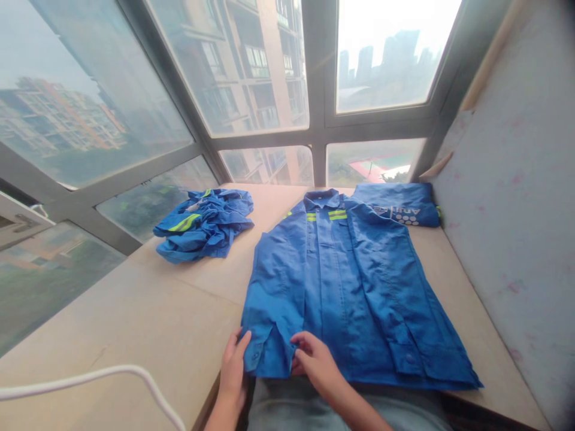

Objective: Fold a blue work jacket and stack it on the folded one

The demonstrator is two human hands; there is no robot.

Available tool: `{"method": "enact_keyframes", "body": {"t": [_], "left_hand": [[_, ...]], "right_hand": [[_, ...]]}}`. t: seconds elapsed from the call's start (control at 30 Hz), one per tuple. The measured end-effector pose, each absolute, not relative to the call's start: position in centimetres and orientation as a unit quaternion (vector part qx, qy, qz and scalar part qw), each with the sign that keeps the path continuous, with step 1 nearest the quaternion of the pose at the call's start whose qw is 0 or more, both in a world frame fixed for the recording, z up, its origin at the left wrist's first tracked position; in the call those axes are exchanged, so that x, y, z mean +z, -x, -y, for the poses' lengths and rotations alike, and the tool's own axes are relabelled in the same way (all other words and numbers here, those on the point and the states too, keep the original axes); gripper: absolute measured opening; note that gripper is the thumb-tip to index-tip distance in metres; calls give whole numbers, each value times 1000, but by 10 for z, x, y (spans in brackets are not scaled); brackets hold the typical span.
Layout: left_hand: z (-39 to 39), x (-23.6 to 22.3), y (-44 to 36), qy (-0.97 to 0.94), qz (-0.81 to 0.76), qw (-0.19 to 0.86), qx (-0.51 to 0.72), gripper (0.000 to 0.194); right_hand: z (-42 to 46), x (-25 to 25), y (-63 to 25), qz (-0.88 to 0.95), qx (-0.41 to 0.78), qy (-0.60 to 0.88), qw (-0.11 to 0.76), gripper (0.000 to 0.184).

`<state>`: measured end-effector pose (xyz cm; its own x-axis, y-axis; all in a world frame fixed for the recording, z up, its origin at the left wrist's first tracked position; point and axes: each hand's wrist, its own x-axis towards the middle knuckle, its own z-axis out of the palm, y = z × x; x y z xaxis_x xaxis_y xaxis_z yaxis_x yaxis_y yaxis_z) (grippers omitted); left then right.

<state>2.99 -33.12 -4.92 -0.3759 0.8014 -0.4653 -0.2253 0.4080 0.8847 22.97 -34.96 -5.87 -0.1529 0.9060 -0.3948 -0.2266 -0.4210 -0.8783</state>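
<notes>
With twelve at the top of the view, a white cable [90, 376] curves in at eight o'clock, over the pale tabletop [193, 305]. At nine o'clock lies a crumpled blue garment [213, 230] with a yellow-green reflective band, heaped close to the windows. The left hand [232, 364], at seven o'clock, has its thumb and fingers closed on the outer edge of a buttoned cuff [255, 354], which belongs to a blue work jacket [330, 281]. The right hand [318, 361], between five and six o'clock, pinches the other edge of that cuff between thumb and fingers, so the sleeve end is held between the two. The jacket lies front up on the tabletop, from the centre down towards five o'clock, its collar [321, 200] pointing to twelve and reflective stripes [338, 214] across the chest. Its other sleeve is laid down along the front, the cuff near the hem. At three o'clock a folded blue garment [404, 197] with white print sits just beyond the jacket's shoulder, beside the pale wall [512, 197].
</notes>
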Motion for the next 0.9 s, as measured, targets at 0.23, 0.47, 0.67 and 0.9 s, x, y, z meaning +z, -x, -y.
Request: {"method": "enact_keyframes", "body": {"t": [0.23,0.47,0.67,0.9], "left_hand": [[345,-67,-30,-214,-669,518,488,50],[353,-59,-26,-177,-661,544,486,43],[352,-67,-23,-242,-655,537,472,43],[342,-61,-14,-386,-736,368,417,47]], "right_hand": [[369,-89,-244,377,667,521,377,30],[367,-85,-236,388,693,496,352,23],[362,-78,-228,432,640,513,376,26],[330,-53,-288,471,620,473,413,29]]}}
